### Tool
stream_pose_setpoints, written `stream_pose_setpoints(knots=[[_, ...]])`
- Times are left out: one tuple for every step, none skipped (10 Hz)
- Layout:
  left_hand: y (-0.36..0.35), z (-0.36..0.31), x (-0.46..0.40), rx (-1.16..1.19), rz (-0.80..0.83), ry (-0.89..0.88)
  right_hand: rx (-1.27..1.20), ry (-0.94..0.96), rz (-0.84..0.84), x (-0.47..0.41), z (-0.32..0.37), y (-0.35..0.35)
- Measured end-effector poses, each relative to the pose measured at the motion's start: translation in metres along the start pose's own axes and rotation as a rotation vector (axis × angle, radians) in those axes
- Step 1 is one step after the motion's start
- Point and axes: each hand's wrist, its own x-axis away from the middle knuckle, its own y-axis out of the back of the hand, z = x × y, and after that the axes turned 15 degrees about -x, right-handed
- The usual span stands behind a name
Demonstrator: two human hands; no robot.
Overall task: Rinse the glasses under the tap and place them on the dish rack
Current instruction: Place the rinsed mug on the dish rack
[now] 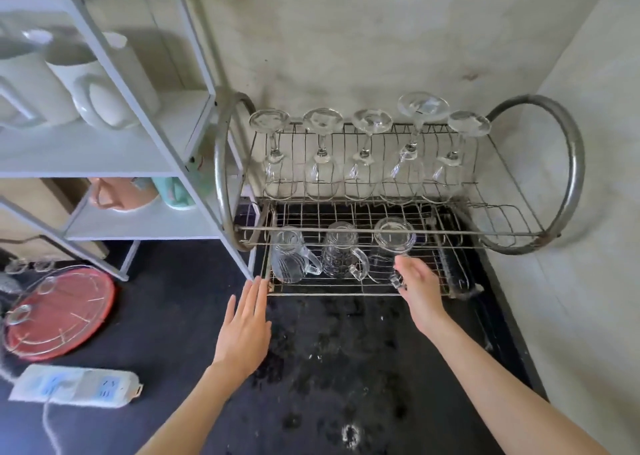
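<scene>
A two-tier wire dish rack [571, 164] stands against the wall on a dark wet counter. Several wine glasses [322, 157] stand upside down along its upper tier. On the lower tier sit three glass mugs upside down: a left one [289, 260], a middle one [341, 254] and a right one [393, 243]. My right hand [419, 286] is at the right mug and grips its handle near the rack's front edge. My left hand [246, 326] hovers flat with straight fingers by the rack's front left corner, holding nothing.
A white shelf unit [194, 115] with white mugs stands left of the rack, its leg close to my left hand. A red tray [59, 312] with small glasses and a white power strip [74, 385] lie at the left. The counter [329, 368] before the rack is wet.
</scene>
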Motion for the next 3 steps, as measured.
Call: stream_pose_setpoints(knots=[[-0.0003, -0.0078, -0.0028, 0.062, -0.067, 0.046, 0.025, 0.013, 0.028, -0.0038, -0.0043, -0.0003], [0.0021, -0.0148, -0.0039, 0.111, -0.071, 0.072, 0.045, 0.013, 0.037, -0.0078, -0.0081, 0.0008], [-0.0009, -0.0152, 0.0020, 0.123, -0.069, 0.076, 0.133, 0.008, 0.039, -0.0082, -0.0023, 0.0014]])
